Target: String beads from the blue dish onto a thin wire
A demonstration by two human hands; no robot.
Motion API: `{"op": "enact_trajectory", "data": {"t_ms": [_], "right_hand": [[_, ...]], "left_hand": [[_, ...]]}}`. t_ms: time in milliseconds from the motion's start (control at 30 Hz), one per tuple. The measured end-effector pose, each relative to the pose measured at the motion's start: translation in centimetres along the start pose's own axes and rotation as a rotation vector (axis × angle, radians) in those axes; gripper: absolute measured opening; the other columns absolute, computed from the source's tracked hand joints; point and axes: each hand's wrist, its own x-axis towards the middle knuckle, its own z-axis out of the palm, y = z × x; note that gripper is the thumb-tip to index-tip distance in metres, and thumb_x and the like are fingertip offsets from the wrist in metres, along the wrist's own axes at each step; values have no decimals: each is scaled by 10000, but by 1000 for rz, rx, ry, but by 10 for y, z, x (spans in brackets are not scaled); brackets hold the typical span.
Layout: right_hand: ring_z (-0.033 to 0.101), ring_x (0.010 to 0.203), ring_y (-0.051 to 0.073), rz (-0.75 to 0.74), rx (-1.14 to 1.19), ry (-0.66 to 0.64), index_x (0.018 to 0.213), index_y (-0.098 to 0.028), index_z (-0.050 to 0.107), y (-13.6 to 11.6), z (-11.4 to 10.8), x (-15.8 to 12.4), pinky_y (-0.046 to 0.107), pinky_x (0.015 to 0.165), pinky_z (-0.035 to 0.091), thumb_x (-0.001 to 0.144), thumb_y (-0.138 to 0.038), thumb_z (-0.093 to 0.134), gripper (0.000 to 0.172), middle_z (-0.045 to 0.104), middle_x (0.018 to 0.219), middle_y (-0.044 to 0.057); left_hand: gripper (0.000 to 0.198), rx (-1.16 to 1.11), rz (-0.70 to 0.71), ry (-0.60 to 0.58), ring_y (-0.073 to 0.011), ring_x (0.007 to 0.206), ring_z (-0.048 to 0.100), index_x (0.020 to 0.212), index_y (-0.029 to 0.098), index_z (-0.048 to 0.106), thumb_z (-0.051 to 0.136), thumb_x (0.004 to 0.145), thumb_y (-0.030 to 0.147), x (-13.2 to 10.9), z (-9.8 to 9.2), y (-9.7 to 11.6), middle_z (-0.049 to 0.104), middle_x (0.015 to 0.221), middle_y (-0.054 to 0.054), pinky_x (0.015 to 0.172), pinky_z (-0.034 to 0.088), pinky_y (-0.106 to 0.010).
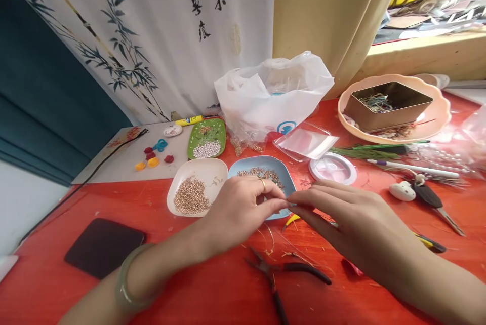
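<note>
From the head camera, a white square dish heaped with small gold beads was seen on the red table, just beside a pale blue dish of mixed metallic beads. Behind them, a green oval tray held pearly beads. A brown metal tin of wires sat on a peach scalloped plate. Over the blue dish's near edge, the left hand and right hand were met fingertip to fingertip, pinching something too small to be identified. Black-handled pliers lay below.
</note>
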Motion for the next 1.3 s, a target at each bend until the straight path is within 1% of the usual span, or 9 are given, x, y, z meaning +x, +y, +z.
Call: {"op": "enact_trajectory", "data": {"t_ms": [133,333,500,700,900,1067,1133,1233,1300], "right_hand": [[532,561,146,5,-21,-34,774,-166,606,1,4,-2,263,504,401,851,-146,459,167,593,645,26],[500,488,131,186,-102,-134,697,-179,542,7,6,2,239,446,352,810,-130,490,134,565,581,-15],[513,506,132,245,-67,-188,737,-198,547,7,10,-1,245,468,373,815,-147,476,117,585,612,-25],[477,434,112,231,-101,-129,704,-201,535,8,10,0,216,406,328,795,-167,484,109,597,585,-29],[483,409,115,223,-147,-83,685,-206,515,10,9,-1,215,384,322,801,-190,464,129,606,569,-35],[506,427,131,233,-159,-105,686,-213,519,11,10,-3,225,385,325,801,-193,451,135,606,567,-35],[527,456,137,238,-149,-122,697,-213,527,11,10,-3,232,409,348,806,-188,442,141,611,578,-33],[534,470,139,247,-136,-141,702,-213,535,11,12,-3,235,420,355,807,-186,431,151,610,581,-30],[519,453,136,255,-135,-146,694,-212,536,11,13,-2,232,408,342,801,-189,433,150,606,575,-28]], "left_hand": [[140,41,-6,-48,-130,672,577,757,189,653,554,820,266,1,-4,-2,659,715,12,626,421,-240],[112,398,10,-148,-173,766,563,777,191,623,524,814,229,8,-7,-21,648,802,-6,665,396,-292],[137,488,-8,-213,-196,814,564,745,199,638,510,779,163,11,-4,-31,659,825,-17,694,392,-310],[139,491,-105,-92,-190,762,569,746,200,649,512,751,173,15,-15,-30,660,777,-22,645,380,-295],[146,830,-182,37,-217,785,551,756,192,626,487,789,167,19,-28,-36,646,742,-38,598,352,-299],[175,920,-95,30,-230,866,522,817,168,637,464,823,149,17,-30,-32,637,867,-63,616,359,-303],[176,793,-38,-31,-204,866,524,816,180,647,475,818,141,15,-28,-29,634,889,-46,649,365,-296],[168,596,16,-228,-172,810,542,770,210,659,503,798,152,12,-25,-28,643,809,-14,657,364,-281],[171,569,32,-296,-170,796,545,753,215,660,506,789,151,11,-23,-30,646,786,-12,643,357,-279]]}}
